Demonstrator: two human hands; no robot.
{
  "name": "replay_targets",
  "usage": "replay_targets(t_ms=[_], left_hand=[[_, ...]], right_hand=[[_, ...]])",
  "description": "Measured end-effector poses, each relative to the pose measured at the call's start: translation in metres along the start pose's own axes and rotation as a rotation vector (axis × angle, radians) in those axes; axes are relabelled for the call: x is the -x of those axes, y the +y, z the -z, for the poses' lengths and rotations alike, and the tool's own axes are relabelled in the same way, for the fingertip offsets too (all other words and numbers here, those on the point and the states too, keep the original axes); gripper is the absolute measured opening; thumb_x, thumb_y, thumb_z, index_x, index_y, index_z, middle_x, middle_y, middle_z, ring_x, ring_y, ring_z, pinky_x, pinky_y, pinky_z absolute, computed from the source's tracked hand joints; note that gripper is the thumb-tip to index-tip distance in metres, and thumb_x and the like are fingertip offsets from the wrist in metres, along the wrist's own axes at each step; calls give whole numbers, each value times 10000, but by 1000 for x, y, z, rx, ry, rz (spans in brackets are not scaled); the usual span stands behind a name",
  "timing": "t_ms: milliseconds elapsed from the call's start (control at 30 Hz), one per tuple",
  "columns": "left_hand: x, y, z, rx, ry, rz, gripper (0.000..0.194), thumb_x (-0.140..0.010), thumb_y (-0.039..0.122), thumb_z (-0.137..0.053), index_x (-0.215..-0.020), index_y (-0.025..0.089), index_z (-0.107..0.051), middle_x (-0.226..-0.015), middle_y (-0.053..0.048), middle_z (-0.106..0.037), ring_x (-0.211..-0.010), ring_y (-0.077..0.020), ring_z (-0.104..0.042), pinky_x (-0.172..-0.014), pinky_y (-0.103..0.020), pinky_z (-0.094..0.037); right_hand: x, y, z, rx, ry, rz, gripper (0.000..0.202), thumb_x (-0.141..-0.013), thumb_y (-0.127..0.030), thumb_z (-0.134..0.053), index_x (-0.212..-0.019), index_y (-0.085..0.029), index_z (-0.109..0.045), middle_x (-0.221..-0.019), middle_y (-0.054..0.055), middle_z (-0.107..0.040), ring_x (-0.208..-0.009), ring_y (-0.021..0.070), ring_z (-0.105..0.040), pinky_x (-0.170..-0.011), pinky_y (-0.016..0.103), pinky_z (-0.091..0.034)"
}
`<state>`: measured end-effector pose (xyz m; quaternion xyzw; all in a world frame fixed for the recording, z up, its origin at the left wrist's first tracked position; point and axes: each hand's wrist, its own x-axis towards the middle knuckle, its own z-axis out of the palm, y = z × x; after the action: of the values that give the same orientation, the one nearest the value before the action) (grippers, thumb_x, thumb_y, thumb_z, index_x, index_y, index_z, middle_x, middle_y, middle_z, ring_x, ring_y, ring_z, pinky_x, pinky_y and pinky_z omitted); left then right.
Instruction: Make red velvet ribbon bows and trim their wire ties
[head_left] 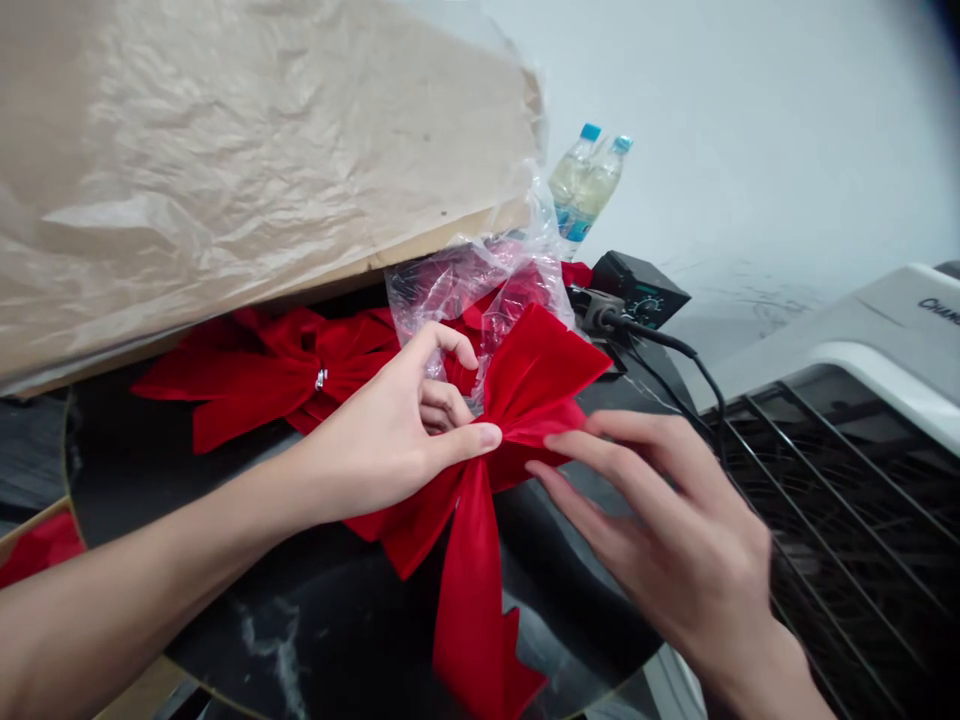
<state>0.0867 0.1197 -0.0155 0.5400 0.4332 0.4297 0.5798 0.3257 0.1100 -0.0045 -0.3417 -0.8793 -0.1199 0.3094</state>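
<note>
A red velvet bow is held up over a black marbled round table, its tails hanging toward me. My left hand pinches the bow at its centre knot, thumb in front; the fingers behind are partly hidden. At the bow's right loop is my right hand, thumb and fingertips closed on the loop's lower edge. More red bows lie piled behind my left hand, one with a silvery twist tie at its middle. A clear plastic bag with red bows inside lies just beyond.
A big cardboard box wrapped in clear plastic stands at the back left. Two bottles with blue caps lean by the wall. A black box with a dial and cables sits right of the bag. A grey-white machine with a black grille is at the right.
</note>
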Motion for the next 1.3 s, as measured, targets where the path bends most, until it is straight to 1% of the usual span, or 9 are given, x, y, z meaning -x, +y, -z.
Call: replay_targets(t_ms=[200, 367, 467, 667, 767, 900, 1033, 1167, 1300], left_hand=[[-1, 0, 0, 81, -29, 12, 520, -789, 138, -826, -1076, 283, -417, -661, 108, -643, -624, -86, -646, -638, -179, -477], [-3, -4, -5, 385, 17, 131, 576, -751, 176, -881, -1071, 270, -412, -696, 67, -713, -724, -195, -776, -706, -284, -602], [-3, -8, -10, 369, 83, 156, 576, -746, 213, -891, -1074, 265, -421, -720, 48, -729, -742, -213, -784, -692, -289, -609], [-1, -10, -18, 109, 183, -84, 312, -889, 237, -753, -947, 237, -446, -753, 72, -657, -773, -134, -752, -745, -228, -558], [-1, -8, -17, 33, 206, -130, 336, -888, 220, -742, -782, 206, -423, -737, 74, -562, -730, -75, -652, -725, -184, -515], [-4, -7, -13, 51, 149, -102, 314, -840, 199, -783, -769, 188, -478, -724, 72, -559, -681, -53, -573, -665, -157, -471], [-5, -11, -8, 159, 100, -8, 348, -763, 164, -845, -847, 210, -510, -708, 85, -611, -639, -62, -596, -627, -162, -469], [-3, -11, -7, 88, 132, -43, 271, -780, 170, -843, -863, 216, -589, -744, 62, -684, -734, -96, -684, -681, -164, -520], [0, -8, -9, 19, 113, -93, 114, -841, 204, -816, -897, 220, -719, -848, 41, -764, -830, -98, -735, -749, -137, -543]], right_hand=[[-10, 0, -13, -15, -20, 138, 212, -891, -82, -759, -1064, -193, -705, -986, 48, -756, -868, 208, -597, -767, 373, -498], [2, 3, -26, 6, 112, 160, 242, -842, -59, -804, -1019, -177, -690, -836, 37, -718, -801, 193, -566, -698, 347, -464], [0, 2, -25, 4, 90, 166, 191, -854, -73, -802, -971, -181, -695, -830, 27, -732, -788, 185, -583, -724, 349, -471], [-3, -21, -16, -157, -8, -116, 108, -968, -224, -711, -1063, -174, -716, -870, 17, -770, -685, 125, -656, -704, 268, -509], [-1, -32, -22, -260, -69, -216, 98, -976, -171, -653, -1054, -182, -712, -867, -16, -775, -631, 91, -671, -675, 216, -515], [0, -31, -27, -336, -91, -346, 112, -951, -129, -614, -915, -204, -688, -756, -54, -724, -599, 76, -657, -633, 179, -504], [0, -23, -25, -363, -184, -482, 112, -985, -186, -608, -933, -230, -697, -802, -71, -757, -651, 73, -706, -630, 169, -500], [-4, -23, -28, -323, -91, -519, 116, -995, -255, -640, -1022, -240, -752, -962, -37, -806, -777, 109, -756, -737, 198, -532], [-10, -27, -33, -515, 0, -601, 99, -955, -310, -712, -974, -251, -790, -943, -28, -805, -809, 125, -743, -774, 203, -553]])
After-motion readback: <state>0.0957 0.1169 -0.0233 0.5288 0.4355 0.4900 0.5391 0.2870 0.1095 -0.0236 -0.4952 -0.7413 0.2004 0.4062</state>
